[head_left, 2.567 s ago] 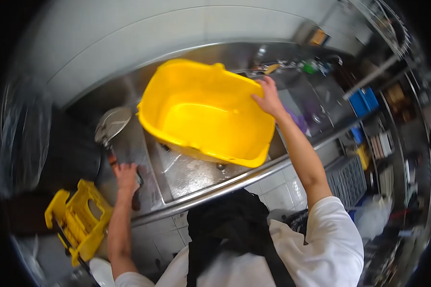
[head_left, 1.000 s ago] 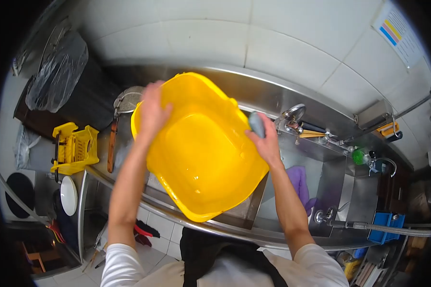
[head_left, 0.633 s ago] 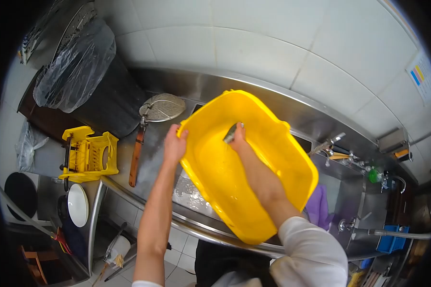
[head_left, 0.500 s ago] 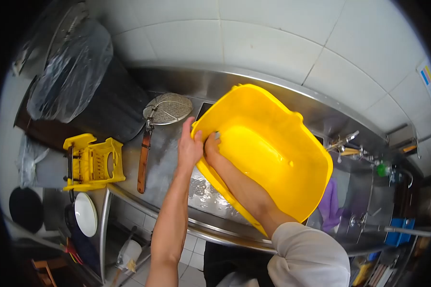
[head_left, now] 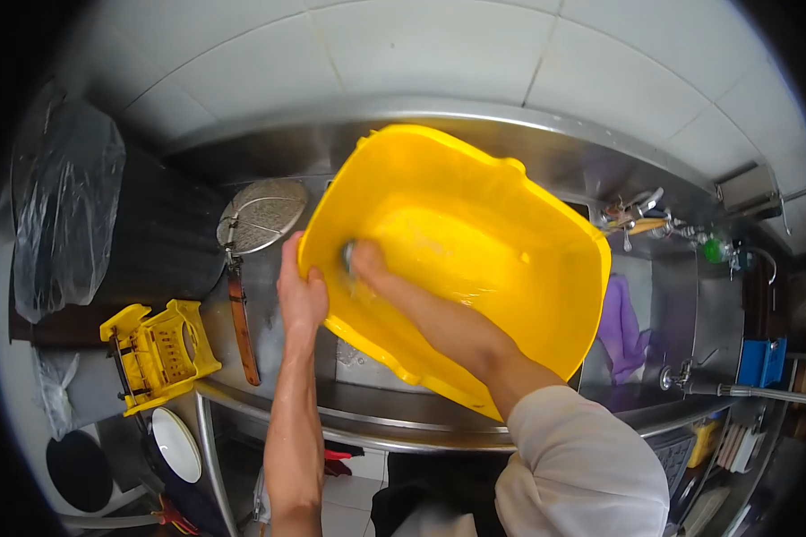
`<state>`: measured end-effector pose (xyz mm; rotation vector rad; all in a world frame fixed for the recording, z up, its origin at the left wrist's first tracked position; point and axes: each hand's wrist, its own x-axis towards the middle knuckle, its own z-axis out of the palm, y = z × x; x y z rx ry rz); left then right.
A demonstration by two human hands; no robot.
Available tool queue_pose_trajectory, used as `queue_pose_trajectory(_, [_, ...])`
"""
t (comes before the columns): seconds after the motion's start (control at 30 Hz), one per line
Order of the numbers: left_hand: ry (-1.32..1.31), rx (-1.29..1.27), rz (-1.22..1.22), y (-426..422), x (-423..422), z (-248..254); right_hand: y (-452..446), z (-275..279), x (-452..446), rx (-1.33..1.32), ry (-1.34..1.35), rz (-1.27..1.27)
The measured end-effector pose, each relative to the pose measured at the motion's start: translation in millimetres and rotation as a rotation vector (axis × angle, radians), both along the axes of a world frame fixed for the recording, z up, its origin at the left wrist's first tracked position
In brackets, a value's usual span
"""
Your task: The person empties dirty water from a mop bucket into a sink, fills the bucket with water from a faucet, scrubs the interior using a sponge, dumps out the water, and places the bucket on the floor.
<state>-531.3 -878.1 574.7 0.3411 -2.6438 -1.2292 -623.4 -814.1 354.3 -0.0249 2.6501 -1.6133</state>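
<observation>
A large yellow mop bucket (head_left: 475,215) lies tilted over the steel sink, its open side toward me. My left hand (head_left: 303,291) grips the rim at its left end, with the fingers partly hidden by the rim. Inside the bucket, my right hand (head_left: 368,261) presses a small dark greenish scrubbing pad (head_left: 348,255) against the left inner wall. Most of the pad is covered by the fingers. Wet streaks shine on the bucket's inner surface.
Left of the bucket are a wooden-handled strainer (head_left: 262,217), a yellow mop wringer (head_left: 166,349) and a black bin (head_left: 166,215) with a clear liner. Purple gloves (head_left: 620,327) hang in the right basin near a tap (head_left: 636,210). White plates (head_left: 176,445) stand lower left.
My right hand has shifted left and down along the inner wall with the scrubbing pad. The bucket appears slightly turned and further left, as my view has also moved.
</observation>
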Motion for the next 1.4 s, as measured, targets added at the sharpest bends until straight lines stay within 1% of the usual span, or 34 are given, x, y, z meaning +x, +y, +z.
queue_pose_trajectory(0.07, [0.008,-0.017,-0.022,3.5,5.9,-9.0,29.8,56.8,-37.2,-0.440,-0.307,-0.446])
queue_pose_trajectory(0.13, [0.056,0.267,0.069,5.6,-3.0,-15.8,2.1,48.1,-31.7,-0.462,-0.276,-0.408])
queue_pose_trajectory(0.17, [0.070,0.488,0.142,6.5,-4.3,-19.0,-8.2,41.1,-13.1,-0.469,-0.251,-0.369])
queue_pose_trajectory(0.2, [0.038,0.483,0.149,6.3,-1.2,-20.9,-13.2,37.3,44.1,-0.213,-0.134,-0.287])
queue_pose_trajectory(0.27, [0.063,0.649,0.310,8.2,-1.8,-20.9,24.4,56.4,91.0,-0.070,-0.260,0.145])
queue_pose_trajectory(0.3, [0.077,0.632,0.326,7.9,-1.3,-21.4,77.4,72.2,96.6,-0.191,-0.515,0.481])
queue_pose_trajectory(0.33, [0.076,0.631,0.333,8.3,1.1,-21.9,119.7,86.2,101.8,-0.061,-0.588,0.736])
queue_pose_trajectory(0.37, [0.094,0.616,0.346,10.0,-1.1,-21.1,157.6,74.3,126.8,0.071,-0.411,0.901])
queue_pose_trajectory(0.4, [0.106,0.601,0.359,11.4,-2.3,-21.2,206.5,62.0,171.2,0.118,-0.225,0.865])
queue_pose_trajectory(0.47, [0.126,0.619,0.372,18.5,0.5,-18.6,230.1,75.9,202.0,0.167,-0.061,0.822])
queue_pose_trajectory(0.53, [0.152,0.650,0.388,24.8,2.3,-18.1,218.4,85.1,199.1,0.184,-0.740,0.521])
queue_pose_trajectory(0.57, [0.166,0.627,0.373,25.2,2.8,-17.9,190.1,50.6,193.7,0.200,-0.517,0.556])
queue_pose_trajectory(0.6, [0.179,0.608,0.359,25.6,5.5,-18.1,150.2,38.7,166.4,0.189,-0.497,0.626])
queue_pose_trajectory(0.63, [0.172,0.622,0.351,26.1,5.6,-17.7,98.6,10.0,137.5,0.280,-0.245,0.580])
queue_pose_trajectory(0.67, [0.165,0.674,0.347,26.2,4.6,-16.4,55.1,36.7,107.4,-0.071,-0.446,0.109])
queue_pose_trajectory(0.7, [0.162,0.725,0.350,26.5,5.8,-15.9,56.0,41.8,108.2,-0.052,-0.442,0.107])
queue_pose_trajectory(0.73, [0.175,0.730,0.342,23.2,4.1,-19.3,48.7,49.2,103.3,-0.076,-0.340,0.053])
queue_pose_trajectory(0.77, [0.205,0.653,0.351,16.7,3.0,-27.3,37.1,60.8,99.2,-0.110,-0.238,-0.009])
queue_pose_trajectory(0.8, [0.224,0.580,0.365,10.7,6.8,-31.0,71.4,72.2,124.0,-0.113,-0.321,0.154])
queue_pose_trajectory(0.83, [0.211,0.573,0.370,13.4,9.4,-24.9,111.9,73.9,150.6,-0.074,-0.362,0.233])
queue_pose_trajectory(0.87, [0.217,0.602,0.372,14.9,7.7,-23.0,150.9,58.0,168.2,0.156,-0.449,0.350])
queue_pose_trajectory(0.9, [0.215,0.637,0.358,15.1,5.4,-22.1,205.8,-8.4,184.6,0.440,-0.318,0.631])
queue_pose_trajectory(0.93, [0.206,0.658,0.344,13.0,6.6,-22.6,259.3,-73.4,200.7,0.687,-0.110,0.877])
queue_pose_trajectory(0.97, [0.201,0.656,0.348,9.1,10.7,-24.3,261.4,-43.9,186.4,0.768,-0.326,0.569])
queue_pose_trajectory(1.0, [0.224,0.609,0.307,6.3,8.1,-26.3,265.8,-17.3,151.3,0.830,-0.521,0.246])
queue_pose_trajectory(1.07, [0.243,0.571,0.279,9.1,3.4,-32.1,261.9,-62.8,98.1,0.801,0.041,-0.209])
queue_pose_trajectory(1.1, [0.239,0.547,0.271,6.1,4.2,-33.8,243.5,-57.7,69.8,0.687,0.153,-0.456])
queue_pose_trajectory(1.13, [0.244,0.531,0.262,5.7,1.8,-36.0,222.6,-60.9,44.8,0.542,0.145,-0.580])
queue_pose_trajectory(1.17, [0.243,0.533,0.271,5.2,1.5,-38.3,187.8,-80.9,31.6,0.815,0.289,-0.729])
queue_pose_trajectory(1.2, [0.245,0.544,0.273,10.2,0.0,-34.4,160.2,-91.6,14.0,0.649,0.180,-0.673])
queue_pose_trajectory(1.23, [0.224,0.553,0.293,13.7,-0.1,-27.2,135.7,-90.0,1.1,0.469,0.168,-0.523])
queue_pose_trajectory(1.27, [0.198,0.561,0.317,14.2,2.2,-24.6,111.4,-76.1,-0.6,0.485,0.204,-0.408])
queue_pose_trajectory(1.3, [0.186,0.558,0.322,10.0,2.3,-28.6,102.6,-53.5,4.5,0.372,0.188,-0.162])
queue_pose_trajectory(1.4, [0.228,0.520,0.316,9.4,1.6,-30.1,101.6,-35.4,41.6,0.373,0.249,0.241])
